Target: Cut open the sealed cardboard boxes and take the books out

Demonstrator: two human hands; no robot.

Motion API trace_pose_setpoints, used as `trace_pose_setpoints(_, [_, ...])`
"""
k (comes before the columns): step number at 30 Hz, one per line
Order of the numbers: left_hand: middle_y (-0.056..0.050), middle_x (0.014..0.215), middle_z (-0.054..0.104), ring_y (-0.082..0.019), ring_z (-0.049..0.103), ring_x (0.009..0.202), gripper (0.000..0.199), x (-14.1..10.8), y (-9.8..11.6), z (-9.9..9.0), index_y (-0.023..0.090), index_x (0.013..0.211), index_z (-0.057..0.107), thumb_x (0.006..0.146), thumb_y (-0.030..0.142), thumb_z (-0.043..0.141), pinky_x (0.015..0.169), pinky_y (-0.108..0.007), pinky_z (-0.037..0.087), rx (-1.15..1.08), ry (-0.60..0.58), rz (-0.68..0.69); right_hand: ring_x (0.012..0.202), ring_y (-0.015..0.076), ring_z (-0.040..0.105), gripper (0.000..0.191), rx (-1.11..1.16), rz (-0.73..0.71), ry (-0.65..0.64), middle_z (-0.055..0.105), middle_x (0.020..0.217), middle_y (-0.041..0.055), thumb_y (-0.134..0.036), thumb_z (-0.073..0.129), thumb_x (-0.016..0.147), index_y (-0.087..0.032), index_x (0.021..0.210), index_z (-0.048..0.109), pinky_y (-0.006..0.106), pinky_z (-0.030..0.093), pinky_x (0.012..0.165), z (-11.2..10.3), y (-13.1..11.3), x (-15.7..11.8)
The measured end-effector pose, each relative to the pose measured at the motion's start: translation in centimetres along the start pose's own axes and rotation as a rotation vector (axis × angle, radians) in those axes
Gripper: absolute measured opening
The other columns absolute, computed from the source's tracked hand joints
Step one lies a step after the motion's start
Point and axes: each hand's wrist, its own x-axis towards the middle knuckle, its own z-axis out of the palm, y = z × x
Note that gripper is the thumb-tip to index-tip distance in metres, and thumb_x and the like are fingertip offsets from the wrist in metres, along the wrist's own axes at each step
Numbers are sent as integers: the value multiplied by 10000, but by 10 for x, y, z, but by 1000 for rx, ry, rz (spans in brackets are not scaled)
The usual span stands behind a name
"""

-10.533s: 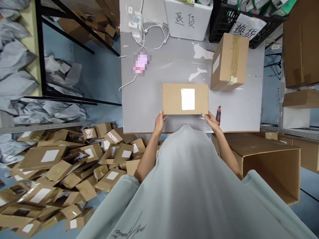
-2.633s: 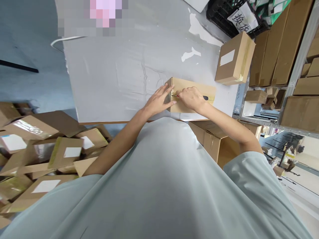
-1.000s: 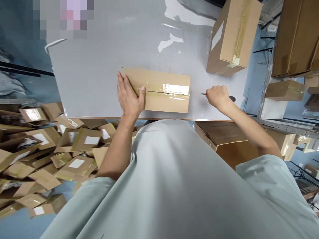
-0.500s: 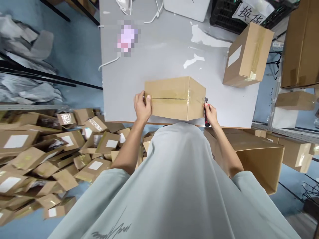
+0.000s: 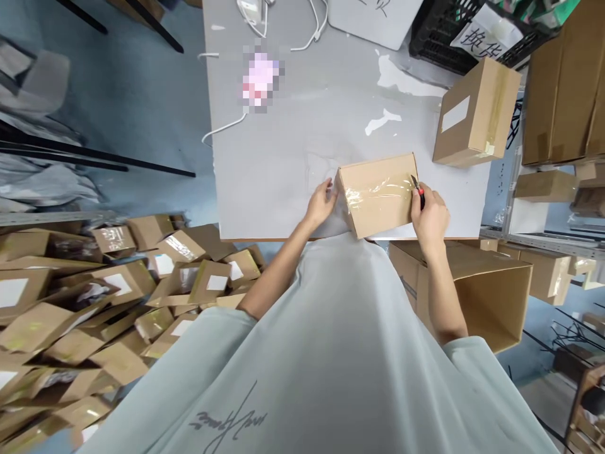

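One brown box [image 5: 378, 214], glossy tape [image 5: 378, 188] crossing its face, slants near the table [image 5: 283, 151]'s six-o'clock edge. Right hand [image 5: 431, 217] grasps a red-black knife [image 5: 420, 192] at three o'clock; whether left hand [image 5: 321, 205], at nine, grips cannot be told. Crate [image 5: 432, 34] sign [image 5: 486, 33], one o'clock: “换货”.

Tan box [image 5: 384, 208], red-and-black cutter [image 5: 421, 194], grey tabletop [image 5: 278, 148]
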Motion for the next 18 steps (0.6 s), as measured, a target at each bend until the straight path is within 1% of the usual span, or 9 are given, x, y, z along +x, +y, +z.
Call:
trace_pose_setpoints(2, [-199,1708,588,-299,649,1500,743,0,20,-23,224,1745,467,1178,673,299,1205,-479,583,-48,118,-28,1167,377,755,617,-24,51,46,777,1350,245,-494,320,1190,-155,1541,698,444,547,913,0,-3,-6])
trace_pose_setpoints(3, [-172,1703,598,-288,631,1521,697,0,33,-34,249,1722,498,1187,653,307,1212,-458,579,-71,148,9,1157,375,758,617,-28,76,69,778,1346,248,-494,321,1190,-148,1533,700,442,545,909,-3,-4,-9])
trace_pose_setpoints(5, [-127,1625,664,-282,651,1488,592,1,60,-54,270,1625,605,1191,602,377,1209,-449,587,-111,168,114,1106,362,765,600,-13,111,90,799,1282,234,-495,313,1191,-156,1476,718,429,536,887,-11,-7,-17])
trace_pose_setpoints(6, [-114,1557,706,-281,688,1425,520,1,73,-62,263,1534,677,1171,572,467,1190,-448,602,-128,165,156,1063,354,768,583,5,118,79,814,1218,216,-501,311,1191,-172,1428,730,420,528,869,-16,-9,-22])
trace_pose_setpoints(9, [-81,1372,779,-265,758,1223,315,4,98,-76,247,1278,787,1036,439,724,1120,-447,644,-164,122,203,915,330,756,503,92,129,6,823,1029,150,-516,336,1179,-216,1319,715,393,499,805,-25,-24,-38])
trace_pose_setpoints(11, [-72,1317,788,-250,767,1161,270,6,103,-79,238,1211,796,971,362,783,1092,-438,656,-202,99,191,863,315,744,419,173,121,-39,822,1018,124,-485,395,1152,-225,1352,655,383,493,785,-26,-39,-48])
trace_pose_setpoints(13, [-71,1284,787,-240,772,1137,266,8,100,-79,230,1193,795,942,319,798,1081,-426,662,-240,93,181,862,306,747,373,255,67,-96,830,1070,116,-450,456,1117,-229,1372,615,377,504,787,-24,-56,-57])
trace_pose_setpoints(16, [-69,1243,781,-235,780,1107,261,11,92,-77,222,1175,797,923,290,809,1067,-418,670,-269,90,186,957,309,774,340,332,-74,-196,840,1158,117,-443,492,1113,-237,1322,664,380,540,845,-21,-83,-64])
trace_pose_setpoints(18, [-69,1245,777,-230,783,1090,263,12,89,-77,221,1176,798,920,281,809,1061,-418,676,-283,88,194,1048,309,786,353,346,-145,-232,844,1225,117,-427,483,1134,-237,1329,707,382,555,904,-20,-99,-64])
